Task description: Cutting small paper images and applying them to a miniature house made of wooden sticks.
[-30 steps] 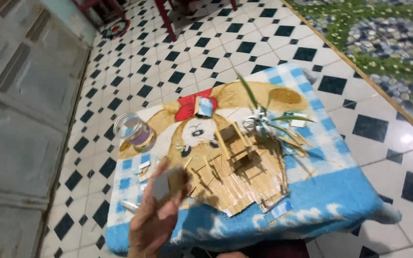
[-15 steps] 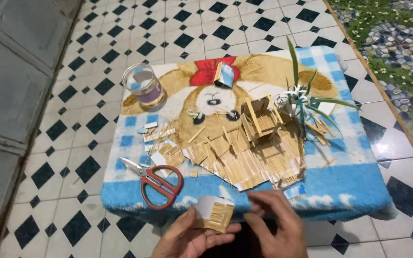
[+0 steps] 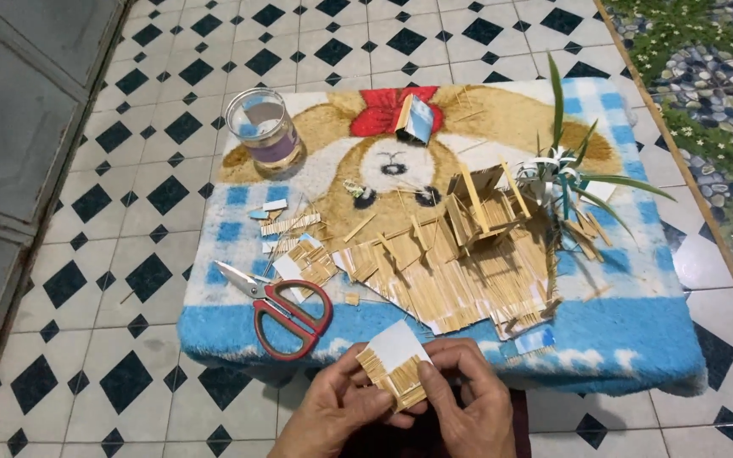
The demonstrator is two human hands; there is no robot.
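Black-and-white tiled floor point(image 3: 154, 280) under a blue plush mat point(image 3: 638, 339); at its near edge, small card panel of glued sticks point(image 3: 394, 371) pinched between left hand point(image 3: 337, 416) and right hand point(image 3: 468, 407), tilted, red-handled scissors point(image 3: 286, 309) nearer the left.

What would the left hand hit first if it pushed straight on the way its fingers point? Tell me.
The left hand points up and right, so it would first meet the small card with wooden sticks that both hands hold, then likely the right hand.

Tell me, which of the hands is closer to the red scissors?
Left. The left hand sits just below the red scissors, apart from them. The right hand is farther off, down to their right.
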